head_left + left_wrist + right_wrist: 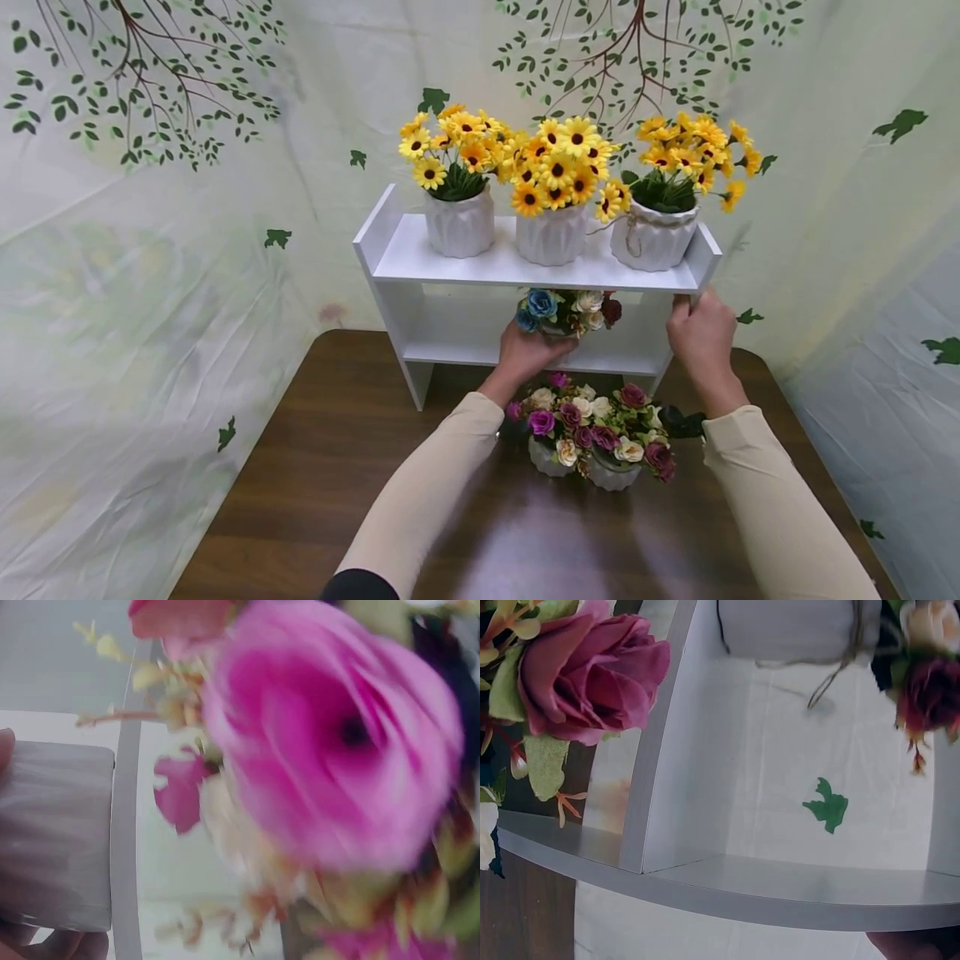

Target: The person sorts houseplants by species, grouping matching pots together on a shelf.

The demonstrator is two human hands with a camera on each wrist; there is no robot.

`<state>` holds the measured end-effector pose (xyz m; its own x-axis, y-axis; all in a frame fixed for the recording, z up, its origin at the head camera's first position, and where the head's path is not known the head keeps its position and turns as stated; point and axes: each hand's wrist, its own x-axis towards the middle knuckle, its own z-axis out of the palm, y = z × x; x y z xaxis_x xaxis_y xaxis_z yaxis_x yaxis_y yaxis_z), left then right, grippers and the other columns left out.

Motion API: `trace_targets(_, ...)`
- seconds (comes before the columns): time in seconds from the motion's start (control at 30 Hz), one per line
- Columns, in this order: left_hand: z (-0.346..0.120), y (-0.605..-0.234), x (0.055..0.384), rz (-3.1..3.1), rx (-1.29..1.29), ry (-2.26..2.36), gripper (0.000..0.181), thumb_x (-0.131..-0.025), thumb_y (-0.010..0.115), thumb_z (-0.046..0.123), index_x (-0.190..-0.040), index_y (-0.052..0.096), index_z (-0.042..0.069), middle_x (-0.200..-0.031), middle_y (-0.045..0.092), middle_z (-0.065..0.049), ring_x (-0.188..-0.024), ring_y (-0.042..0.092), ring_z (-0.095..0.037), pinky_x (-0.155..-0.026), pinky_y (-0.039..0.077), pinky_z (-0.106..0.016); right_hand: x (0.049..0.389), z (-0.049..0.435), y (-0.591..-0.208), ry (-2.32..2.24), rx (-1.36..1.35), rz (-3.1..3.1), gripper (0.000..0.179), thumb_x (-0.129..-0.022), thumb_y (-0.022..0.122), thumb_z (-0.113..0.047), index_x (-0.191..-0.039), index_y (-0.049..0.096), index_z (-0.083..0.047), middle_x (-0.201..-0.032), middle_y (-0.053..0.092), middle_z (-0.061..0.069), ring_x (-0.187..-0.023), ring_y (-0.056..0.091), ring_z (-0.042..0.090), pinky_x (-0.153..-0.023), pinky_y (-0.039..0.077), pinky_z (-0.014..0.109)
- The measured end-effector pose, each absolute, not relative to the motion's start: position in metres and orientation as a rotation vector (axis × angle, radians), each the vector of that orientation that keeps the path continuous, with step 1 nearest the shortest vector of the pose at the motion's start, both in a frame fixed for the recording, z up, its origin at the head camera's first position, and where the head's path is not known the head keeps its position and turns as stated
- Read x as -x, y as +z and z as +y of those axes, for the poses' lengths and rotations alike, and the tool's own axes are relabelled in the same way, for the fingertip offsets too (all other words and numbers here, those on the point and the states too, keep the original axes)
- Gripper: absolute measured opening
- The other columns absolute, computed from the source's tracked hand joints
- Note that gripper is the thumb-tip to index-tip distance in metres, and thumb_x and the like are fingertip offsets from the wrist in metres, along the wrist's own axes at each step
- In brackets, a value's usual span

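On the middle board of a white shelf (517, 329), my left hand (527, 352) holds a white pot (56, 832) of blue, cream and dark red roses (542, 303). In the left wrist view, fingers (64, 943) curl along one side of this pot, and a fingertip shows on the other side. My right hand (705, 333) grips the right side panel (795, 904) of the shelf, just under the top board. Its fingers (907, 946) show only partly in the right wrist view, at the panel's outer face.
Three white pots of yellow daisies (557, 167) stand along the top board. In front of the shelf, on the brown wooden table (337, 500), sit two pots (611, 471) of purple, cream and mauve roses (600, 425), between my forearms. A leaf-patterned cloth (150, 333) hangs behind.
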<state>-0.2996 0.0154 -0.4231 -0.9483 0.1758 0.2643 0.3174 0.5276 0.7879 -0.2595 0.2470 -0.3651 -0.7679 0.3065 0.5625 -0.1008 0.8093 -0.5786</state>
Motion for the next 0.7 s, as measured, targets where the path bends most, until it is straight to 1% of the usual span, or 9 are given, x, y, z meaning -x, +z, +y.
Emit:
trace_targets(0.13,0.033,-0.418,0.306,-2.671,0.391,-1.390,0.096,-0.077,0.080,0.041,-0.149,0.031,-0.001,-0.144,0.052,-0.018,-0.131,0.055,-0.030,-0.108,0.048,-0.040,0.259,0.249,-0.364,0.793,0.153,-2.313,0.039,-0.103,0.041,-0.015,-0.117,0.061,0.015,-0.087,0.063,0.037,-0.067,0.055,0.047,-0.057,0.042,0.053)
trace_targets(0.23,0.044,-0.415,0.309,-2.662,0.338,-1.472,0.100,-0.075,0.081,0.039,-0.152,0.029,0.002,-0.148,0.048,-0.017,-0.134,0.053,-0.030,-0.111,0.045,-0.040,0.259,0.249,-0.364,0.805,0.157,-2.313,0.038,-0.102,0.041,-0.014,-0.118,0.060,0.015,-0.092,0.064,0.038,-0.071,0.058,0.050,-0.059,0.044,0.057)
trace_targets(0.37,0.056,-0.414,0.312,-2.591,0.287,-1.645,0.103,-0.074,0.085,0.033,-0.154,0.026,0.007,-0.153,0.043,-0.014,-0.138,0.048,-0.030,-0.115,0.041,-0.041,0.260,0.247,-0.364,0.817,0.173,-2.327,0.039,-0.103,0.040,-0.014,-0.121,0.059,0.015,-0.092,0.064,0.038,-0.073,0.060,0.049,-0.060,0.046,0.055)
trace_targets(0.43,0.060,-0.414,0.314,-2.563,0.258,-1.701,0.104,-0.073,0.086,0.032,-0.155,0.025,0.009,-0.154,0.040,-0.015,-0.139,0.046,-0.030,-0.116,0.040,-0.041,0.260,0.246,-0.364,0.819,0.182,-2.333,0.039,-0.102,0.040,-0.014,-0.120,0.059,0.015,-0.091,0.064,0.038,-0.073,0.059,0.048,-0.060,0.045,0.054)
trace_targets(0.53,0.065,-0.415,0.315,-2.547,0.174,-1.758,0.103,-0.072,0.087,0.032,-0.153,0.029,0.009,-0.152,0.042,-0.015,-0.137,0.048,-0.030,-0.115,0.041,-0.040,0.260,0.245,-0.363,0.822,0.184,-2.339,0.039,-0.102,0.040,-0.014,-0.119,0.060,0.015,-0.090,0.064,0.037,-0.073,0.058,0.048,-0.061,0.045,0.055)
trace_targets(0.6,0.067,-0.416,0.315,-2.545,0.144,-1.773,0.101,-0.071,0.088,0.032,-0.152,0.033,0.008,-0.149,0.046,-0.015,-0.136,0.049,-0.030,-0.114,0.041,-0.040,0.260,0.245,-0.364,0.822,0.180,-2.342,0.039,-0.102,0.040,-0.014,-0.118,0.060,0.015,-0.090,0.064,0.037,-0.072,0.058,0.047,-0.060,0.044,0.054)
trace_targets(0.7,0.071,-0.415,0.313,-2.559,0.127,-1.819,0.101,-0.072,0.087,0.032,-0.152,0.032,0.007,-0.148,0.047,-0.016,-0.136,0.049,-0.032,-0.115,0.041,-0.040,0.260,0.246,-0.364,0.830,0.180,-2.339,0.039,-0.103,0.040,-0.016,-0.119,0.060,0.014,-0.088,0.065,0.036,-0.070,0.058,0.045,-0.058,0.044,0.050)
